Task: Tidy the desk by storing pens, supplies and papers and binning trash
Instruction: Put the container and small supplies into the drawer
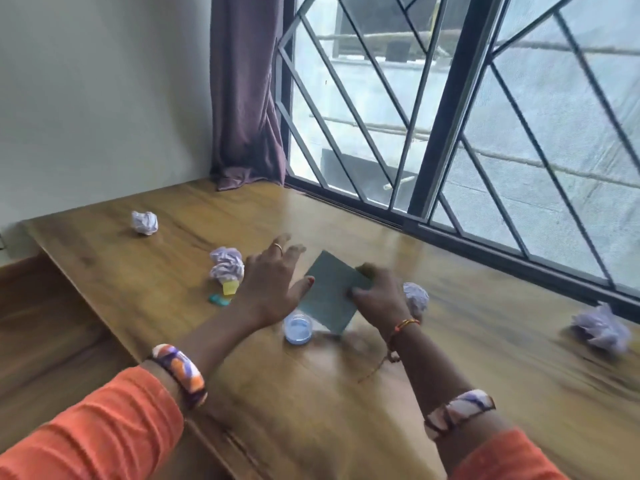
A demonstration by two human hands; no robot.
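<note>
Head view, blurred by motion, most strongly toward the right and lower edges. Wooden desk (173,265) beside a barred window (450,116), with a purple curtain (244,98) bunched in the corner. Near the desk's middle, a grey-green square card (329,292), resting on or just above the surface, turned diamond-wise with one corner toward the window and the opposite corner toward the viewer; no marked long axis. Right hand (377,296) curled over the card's right corner, thumb and fingers pinching its edge; fingertips themselves smeared, with a yellowish patch under them that cannot be identified. Left hand (273,285) open, fingers spread and relaxed, hovering at the card's left edge, thumb near or touching it; contact not resolvable. Small round blue container (298,329) just beside the card's near corner, partly overlapped by it. Crumpled paper balls: one far left (144,222), one just left of the left hand (227,264), one partly hidden behind the right hand (417,299), one heavily blurred at far right (602,329). Yellow note scrap (230,287) and teal eraser-like piece (220,299) below the second ball, details indistinct. Orange sleeves (86,431) cut off by the lower frame edge.
</note>
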